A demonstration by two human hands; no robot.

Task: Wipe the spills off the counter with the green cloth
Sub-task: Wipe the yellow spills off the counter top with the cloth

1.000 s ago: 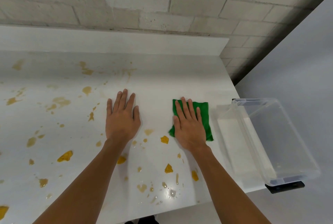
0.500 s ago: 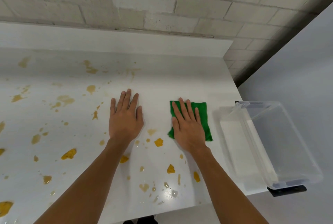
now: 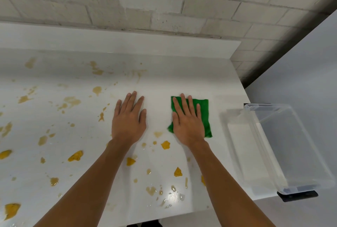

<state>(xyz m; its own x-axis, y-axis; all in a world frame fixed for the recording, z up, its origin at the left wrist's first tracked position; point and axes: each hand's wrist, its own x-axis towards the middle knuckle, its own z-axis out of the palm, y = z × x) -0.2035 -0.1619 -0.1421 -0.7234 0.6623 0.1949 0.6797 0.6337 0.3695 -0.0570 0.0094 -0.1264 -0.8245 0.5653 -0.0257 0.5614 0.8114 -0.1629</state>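
Right hand point(image 3: 188, 123) presses flat on square green cloth point(image 3: 204, 115); left hand point(image 3: 128, 121) flat.

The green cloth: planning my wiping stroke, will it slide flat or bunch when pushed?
Probably floppy: the green cloth lies thin and flat under the right hand, so it may bunch unless pressed flat. It likely slides easily on the glossy counter, dragging more once the yellow spills wet it.
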